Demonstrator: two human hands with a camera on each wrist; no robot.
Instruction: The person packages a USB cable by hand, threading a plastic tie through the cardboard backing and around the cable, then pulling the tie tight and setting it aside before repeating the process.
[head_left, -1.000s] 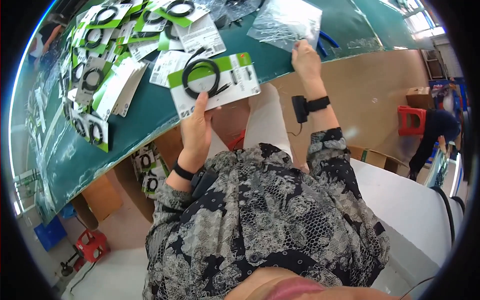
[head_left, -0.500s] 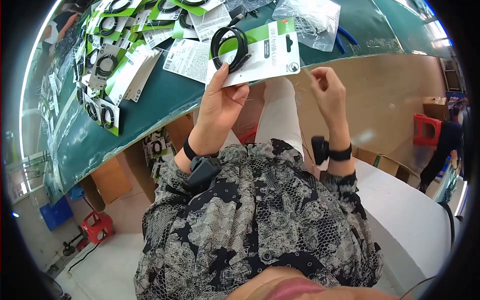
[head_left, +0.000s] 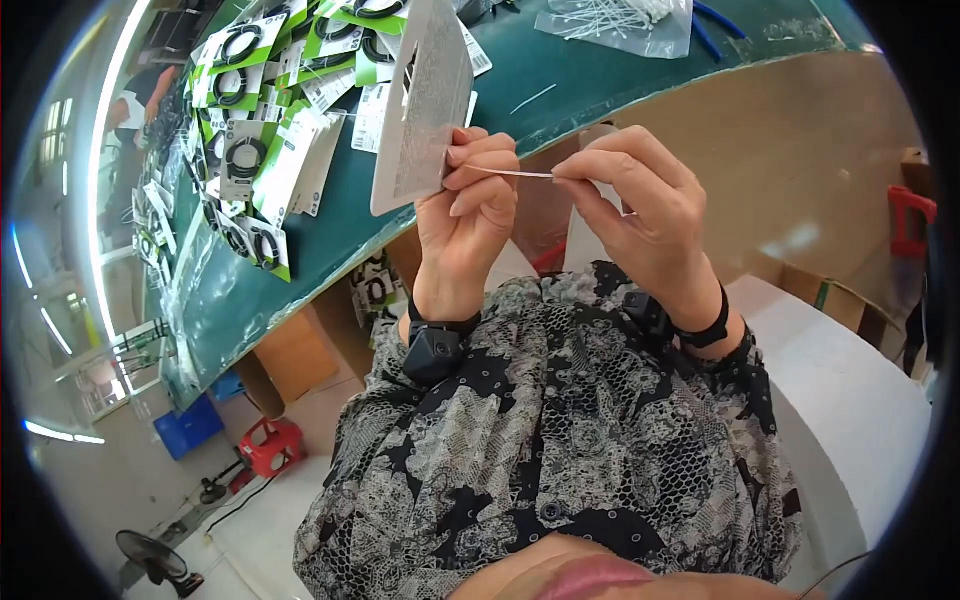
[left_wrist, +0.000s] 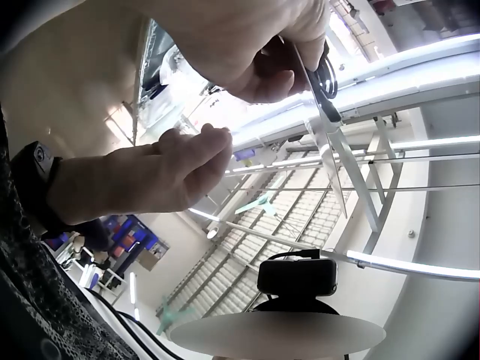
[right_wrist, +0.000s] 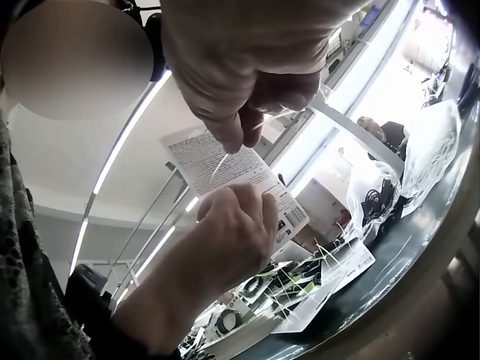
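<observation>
My left hand [head_left: 465, 225] grips a cable package card [head_left: 425, 125] by its edge, tilted so that its printed back faces me. The black coiled cable [left_wrist: 328, 79] on the card's far side shows in the left wrist view. To the right, my right hand [head_left: 645, 205] pinches a thin white cable tie [head_left: 522, 174] between thumb and fingertips. Its other end reaches the left fingers, close behind the card. In the right wrist view the tie [right_wrist: 218, 166] crosses in front of the card's printed back [right_wrist: 199, 154].
Many carded black cables [head_left: 245, 155] lie in a heap on the green table [head_left: 320, 250], with a stack of cards [head_left: 295, 165] at its near side. A clear bag of white ties [head_left: 620, 22] and blue handles [head_left: 710, 30] lie at the back right. One loose tie [head_left: 534, 98] rests on the table.
The card has turned from front facing up to steeply tilted, back toward me. My right hand has come from the bag of ties to beside the left hand, bringing the cable tie.
</observation>
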